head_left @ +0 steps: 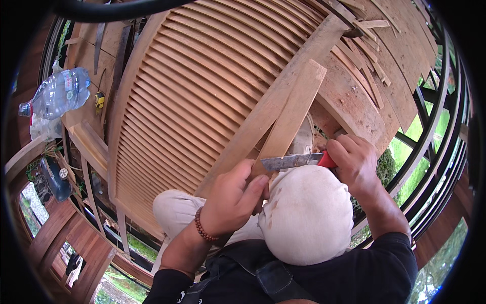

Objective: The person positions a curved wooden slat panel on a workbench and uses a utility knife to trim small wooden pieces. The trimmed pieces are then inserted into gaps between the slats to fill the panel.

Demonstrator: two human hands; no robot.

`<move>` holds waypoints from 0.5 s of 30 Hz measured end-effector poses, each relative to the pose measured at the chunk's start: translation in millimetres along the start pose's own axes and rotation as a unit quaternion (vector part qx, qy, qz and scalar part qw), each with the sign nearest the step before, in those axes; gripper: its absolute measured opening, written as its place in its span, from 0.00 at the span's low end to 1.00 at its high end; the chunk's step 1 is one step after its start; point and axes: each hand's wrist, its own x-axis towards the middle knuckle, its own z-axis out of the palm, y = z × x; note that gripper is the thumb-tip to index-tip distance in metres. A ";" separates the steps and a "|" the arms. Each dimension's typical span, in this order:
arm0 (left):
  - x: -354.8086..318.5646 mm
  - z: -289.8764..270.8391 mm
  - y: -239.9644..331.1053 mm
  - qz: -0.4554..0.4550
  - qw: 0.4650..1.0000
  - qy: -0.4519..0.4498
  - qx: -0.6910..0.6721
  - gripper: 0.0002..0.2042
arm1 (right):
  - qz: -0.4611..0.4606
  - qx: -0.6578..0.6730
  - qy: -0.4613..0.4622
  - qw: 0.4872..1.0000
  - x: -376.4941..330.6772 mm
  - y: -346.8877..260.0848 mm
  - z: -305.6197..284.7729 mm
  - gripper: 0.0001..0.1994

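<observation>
My right hand [354,159] is closed round the red handle of a knife [287,162]. Its worn grey blade points left, across the lower part of a narrow wooden board [292,114]. My left hand [238,195], with a beaded bracelet at the wrist, is curled round the near end of this board, just left of the blade tip. That end is partly hidden by my fingers. The board slants up and to the right, its far end near the frame of a large slatted wooden panel [202,81]. My knee in pale trousers [309,213] rises beneath the knife.
A clear plastic bottle [61,93] and a yellow tape measure [99,100] lie at the left. Wood strips and offcuts [369,66] are scattered at the far right on boards. Dark metal railings [430,137] run along the right side, with greenery beyond.
</observation>
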 end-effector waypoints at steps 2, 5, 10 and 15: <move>-1.0 0.3 3.0 -0.022 0.999 -0.013 -0.027 0.10 | 0.005 -0.002 0.006 1.000 -1.4 1.1 0.6 0.08; -3.4 -0.2 4.1 -0.022 1.000 -0.011 -0.018 0.10 | 0.010 0.000 0.016 1.000 -1.4 1.4 0.9 0.08; -8.0 -3.7 -1.5 -0.024 1.000 0.007 0.011 0.09 | 0.027 0.001 0.018 0.999 -3.8 0.2 3.0 0.09; -15.4 -3.7 -0.8 -0.039 0.999 0.009 0.008 0.09 | 0.036 0.004 0.015 0.999 -6.8 1.7 3.7 0.10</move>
